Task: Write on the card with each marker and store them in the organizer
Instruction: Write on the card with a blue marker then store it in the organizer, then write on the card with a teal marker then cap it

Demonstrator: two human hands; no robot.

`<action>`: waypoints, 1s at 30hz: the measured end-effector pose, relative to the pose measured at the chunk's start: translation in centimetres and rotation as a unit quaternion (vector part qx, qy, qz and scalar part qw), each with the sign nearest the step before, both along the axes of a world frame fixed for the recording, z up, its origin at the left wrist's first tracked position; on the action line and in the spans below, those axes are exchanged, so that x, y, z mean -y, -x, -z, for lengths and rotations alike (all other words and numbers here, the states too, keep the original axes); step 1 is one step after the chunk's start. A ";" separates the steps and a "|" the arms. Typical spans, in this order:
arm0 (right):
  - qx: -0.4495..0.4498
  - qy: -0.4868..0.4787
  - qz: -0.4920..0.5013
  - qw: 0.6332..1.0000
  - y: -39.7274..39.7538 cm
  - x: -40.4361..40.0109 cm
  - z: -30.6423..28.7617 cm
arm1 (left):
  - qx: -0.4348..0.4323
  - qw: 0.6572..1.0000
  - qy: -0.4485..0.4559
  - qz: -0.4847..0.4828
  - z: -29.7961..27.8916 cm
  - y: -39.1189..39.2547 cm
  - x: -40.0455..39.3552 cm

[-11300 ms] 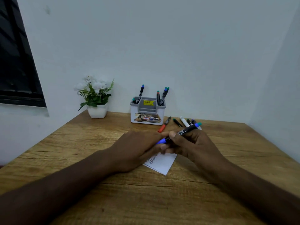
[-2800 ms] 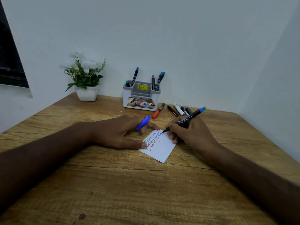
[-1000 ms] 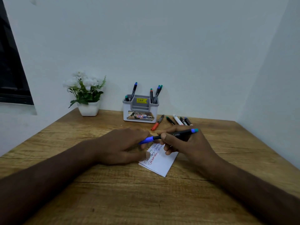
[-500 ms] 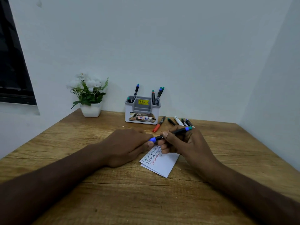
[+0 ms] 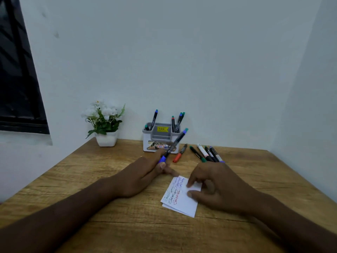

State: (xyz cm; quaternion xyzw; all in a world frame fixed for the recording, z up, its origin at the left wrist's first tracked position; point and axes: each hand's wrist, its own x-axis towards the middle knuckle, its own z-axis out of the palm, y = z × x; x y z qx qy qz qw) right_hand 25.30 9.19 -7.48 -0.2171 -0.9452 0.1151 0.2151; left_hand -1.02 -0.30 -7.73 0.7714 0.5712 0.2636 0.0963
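My left hand (image 5: 144, 175) pinches a capped black marker with a blue cap (image 5: 173, 146) by its cap end; the marker slants up and away toward the organizer. My right hand (image 5: 217, 187) rests on the white card (image 5: 179, 201) with loosely curled fingers and holds no marker. The card lies on the wooden desk and bears lines of blue, green and red writing. The grey and white organizer (image 5: 160, 139) stands at the back against the wall with several markers upright in it.
Several loose markers (image 5: 207, 154) lie on the desk right of the organizer, and a red-capped marker (image 5: 179, 153) lies in front of it. A white pot of flowers (image 5: 105, 125) stands back left. Walls close the back and right; a dark window is on the left.
The blue cap went back on the marker. My right hand let go of the marker and dropped onto the card; my left hand now holds the marker alone, tilted up toward the organizer.
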 end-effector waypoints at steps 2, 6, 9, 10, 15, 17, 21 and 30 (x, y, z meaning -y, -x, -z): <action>0.014 0.003 -0.009 1.000 0.0 0.0 0.2 | 0.088 0.996 -0.008 0.000 -0.2 0.0 -0.1; -0.004 0.001 0.000 1.000 0.5 0.2 0.7 | 0.240 0.962 -0.100 -0.086 -0.6 0.8 -2.0; -0.011 0.010 0.000 1.000 0.5 0.1 1.1 | 0.328 0.914 -0.179 -0.158 -2.3 2.0 -5.0; -0.012 0.016 0.002 1.000 0.5 0.1 1.2 | 0.331 0.905 -0.198 -0.180 -3.4 2.4 -6.2; -0.015 0.025 0.002 1.000 0.4 -0.1 1.3 | 0.237 0.899 -0.234 -0.283 -7.9 4.8 -11.9; -0.012 0.027 -0.001 1.000 0.4 -0.2 1.3 | 0.228 0.901 -0.221 -0.295 -7.7 5.7 -13.4; -0.015 0.030 -0.003 0.999 0.3 -0.4 1.5 | 0.176 0.902 -0.181 -0.351 -6.6 6.5 -14.6; -0.011 0.031 -0.002 0.999 0.5 -0.6 1.6 | 0.069 0.931 -0.006 -0.359 -8.4 6.9 -14.0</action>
